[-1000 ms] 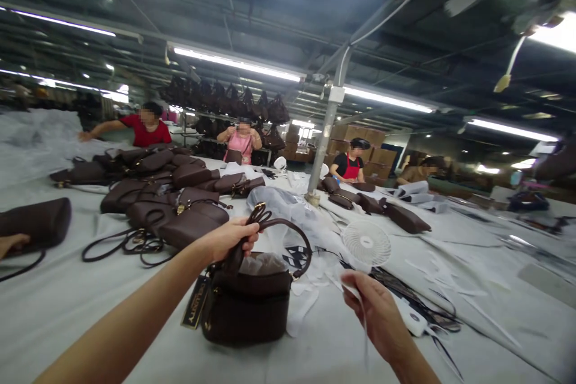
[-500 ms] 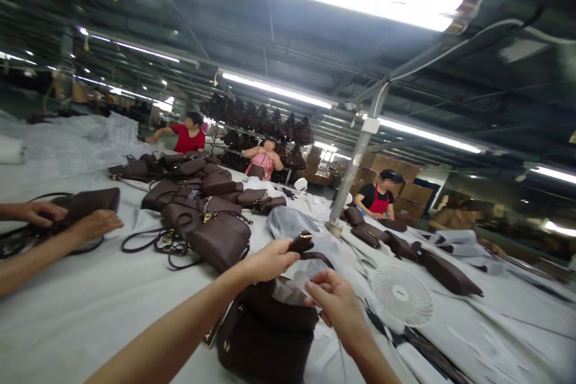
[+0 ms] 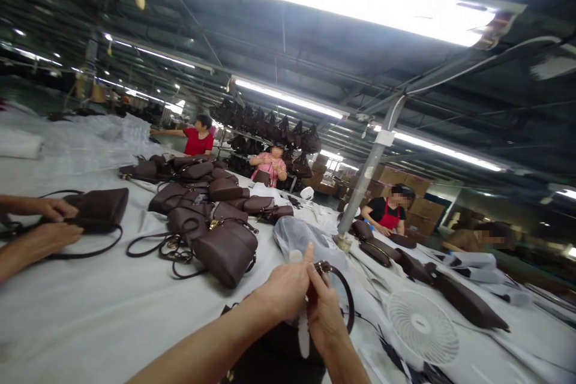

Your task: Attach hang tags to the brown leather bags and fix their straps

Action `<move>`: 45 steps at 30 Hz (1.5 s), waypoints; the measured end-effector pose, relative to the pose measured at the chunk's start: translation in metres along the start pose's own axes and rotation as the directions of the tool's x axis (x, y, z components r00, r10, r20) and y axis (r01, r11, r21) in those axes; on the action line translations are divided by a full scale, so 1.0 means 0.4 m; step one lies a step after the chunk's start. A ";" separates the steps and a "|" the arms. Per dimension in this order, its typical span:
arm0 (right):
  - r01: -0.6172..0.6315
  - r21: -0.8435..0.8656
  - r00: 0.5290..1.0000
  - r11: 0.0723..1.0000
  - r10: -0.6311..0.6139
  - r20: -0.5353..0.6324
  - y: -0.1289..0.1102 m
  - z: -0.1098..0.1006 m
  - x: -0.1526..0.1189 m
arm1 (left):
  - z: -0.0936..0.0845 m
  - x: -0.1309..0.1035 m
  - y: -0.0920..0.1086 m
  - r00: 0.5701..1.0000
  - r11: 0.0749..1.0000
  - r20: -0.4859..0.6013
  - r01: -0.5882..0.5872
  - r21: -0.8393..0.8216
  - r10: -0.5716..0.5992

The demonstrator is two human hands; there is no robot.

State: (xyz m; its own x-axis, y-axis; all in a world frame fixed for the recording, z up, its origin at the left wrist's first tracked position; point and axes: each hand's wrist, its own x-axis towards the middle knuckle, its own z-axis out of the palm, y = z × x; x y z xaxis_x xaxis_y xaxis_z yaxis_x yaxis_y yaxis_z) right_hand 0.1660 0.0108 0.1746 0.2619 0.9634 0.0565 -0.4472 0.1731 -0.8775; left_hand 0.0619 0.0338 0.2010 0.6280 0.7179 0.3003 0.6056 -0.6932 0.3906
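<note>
A dark brown handbag [image 3: 274, 354] stands below my hands at the bottom of the view, partly hidden by my forearms. My left hand [image 3: 288, 288] is closed at the strap end, index finger raised. My right hand [image 3: 326, 312] presses against it from the right, fingers closed. Between them a thin white strip [image 3: 304, 336] hangs down over the bag, its upper part hidden by my fingers. The bag's dark strap [image 3: 348, 294] arches out to the right of my right hand, with a gold-coloured fitting [image 3: 322, 266] near the fingertips.
Brown handbags [image 3: 225, 246] lie piled left of centre. At far left a co-worker's hands [image 3: 56, 222] handle another bag [image 3: 101, 210]. A white fan [image 3: 423, 327] stands at right, behind it a metal post [image 3: 366, 174] and clear plastic [image 3: 297, 231]. Other people work farther back.
My hands, apart before, have come together at the strap end, with the white piece now between them. The strap loop has swung right. The co-worker's hands have shifted left along their bag.
</note>
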 end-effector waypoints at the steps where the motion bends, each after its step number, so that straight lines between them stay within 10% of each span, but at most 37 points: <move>1: 0.018 -0.005 1.000 1.000 -0.018 -0.015 0.002 0.001 0.006 | 0.003 0.002 0.003 1.000 1.000 -0.006 0.025 0.010 -0.025; 7: 0.119 -0.120 0.988 0.986 -0.129 -0.079 0.010 -0.023 0.052 | 0.038 0.002 -0.027 0.995 0.934 -0.102 -0.044 -0.355 0.008; 13: 0.106 -0.202 0.991 0.974 -0.121 -0.063 0.003 -0.023 0.063 | 0.067 0.002 -0.059 0.992 0.373 -0.059 -0.013 -0.928 -0.113; 16: 0.075 -0.183 0.997 0.980 -0.080 -0.021 -0.003 -0.006 0.054 | 0.064 0.002 -0.057 0.990 0.282 -0.077 -0.039 -0.958 -0.122; 24: 0.002 -0.499 0.997 0.867 0.038 0.069 -0.046 -0.023 0.030 | 0.088 0.032 -0.065 0.946 0.295 -0.125 -0.033 -0.955 -0.298; 29: 0.089 -0.780 0.996 0.619 -0.036 0.085 -0.059 -0.087 -0.009 | 0.081 0.031 -0.080 0.927 0.586 -0.186 0.043 -0.809 -0.326; 33: 0.355 -0.812 0.934 0.464 -0.145 0.326 -0.087 -0.105 -0.038 | 0.059 0.018 -0.070 0.969 0.784 -0.142 0.071 -0.617 -0.200; 39: 0.453 -0.729 0.879 0.513 -0.120 0.462 -0.140 -0.093 -0.026 | 0.050 0.004 -0.048 0.985 0.904 -0.171 -0.049 -0.424 -0.027; 45: 0.253 -0.719 0.953 0.647 -0.040 0.300 -0.157 -0.067 -0.009 | 0.043 -0.013 -0.034 0.993 0.896 -0.117 -0.027 -0.443 -0.028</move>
State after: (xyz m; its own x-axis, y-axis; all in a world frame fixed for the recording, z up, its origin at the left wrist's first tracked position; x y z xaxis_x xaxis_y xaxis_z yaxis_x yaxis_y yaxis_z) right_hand 0.2162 -0.0089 0.2168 0.0115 0.9727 0.2319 0.3925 0.2089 -0.8957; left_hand 0.0588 0.0383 0.1792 0.5494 0.7395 0.3891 0.3096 -0.6126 0.7272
